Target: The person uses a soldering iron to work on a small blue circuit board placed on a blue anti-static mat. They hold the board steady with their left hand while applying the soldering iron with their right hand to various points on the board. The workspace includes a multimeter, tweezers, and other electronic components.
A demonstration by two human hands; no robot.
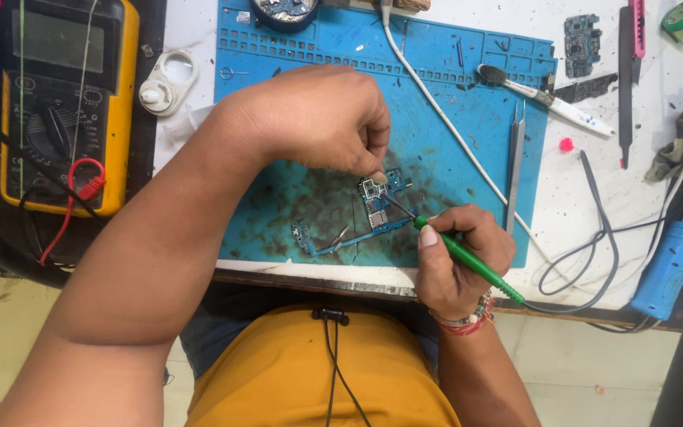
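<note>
A small blue circuit board (376,207) lies on a stained blue work mat (452,103). My left hand (318,119) reaches over from the left, its fingertips pinched together and pressing on the board's top edge. My right hand (456,257) grips a green-handled soldering iron (468,257) like a pen, and the dark tip touches the board's middle. A thin strip of board (318,241) extends left from the main piece.
A yellow multimeter (61,103) with red and black leads sits at the left. Tweezers (515,170), a brush (543,99), a white cable (436,107), a second circuit board (581,35) and a blue-handled tool (668,269) lie around the mat. The table edge runs just below my hands.
</note>
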